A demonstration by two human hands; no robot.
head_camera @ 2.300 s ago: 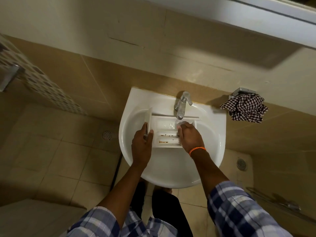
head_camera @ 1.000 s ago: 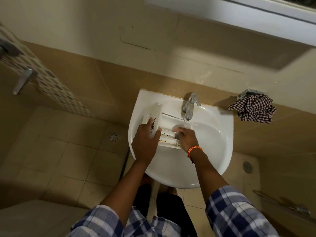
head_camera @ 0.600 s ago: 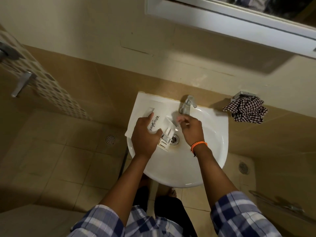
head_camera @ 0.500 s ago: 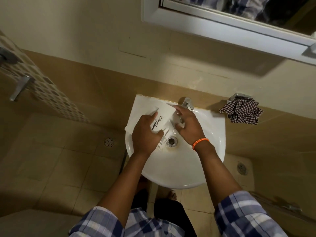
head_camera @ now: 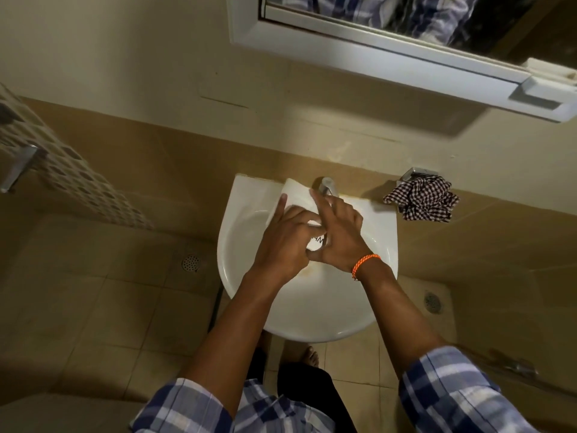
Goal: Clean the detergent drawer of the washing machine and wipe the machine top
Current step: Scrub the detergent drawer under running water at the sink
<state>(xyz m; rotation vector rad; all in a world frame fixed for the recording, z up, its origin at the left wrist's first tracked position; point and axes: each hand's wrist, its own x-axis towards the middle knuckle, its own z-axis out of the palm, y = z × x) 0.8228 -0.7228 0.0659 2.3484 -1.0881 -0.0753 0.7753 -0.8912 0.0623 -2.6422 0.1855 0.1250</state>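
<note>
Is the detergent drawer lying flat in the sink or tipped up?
Tipped up. The detergent drawer stands on end over the sink, its top beside the tap, with both hands on its lower part.
</note>
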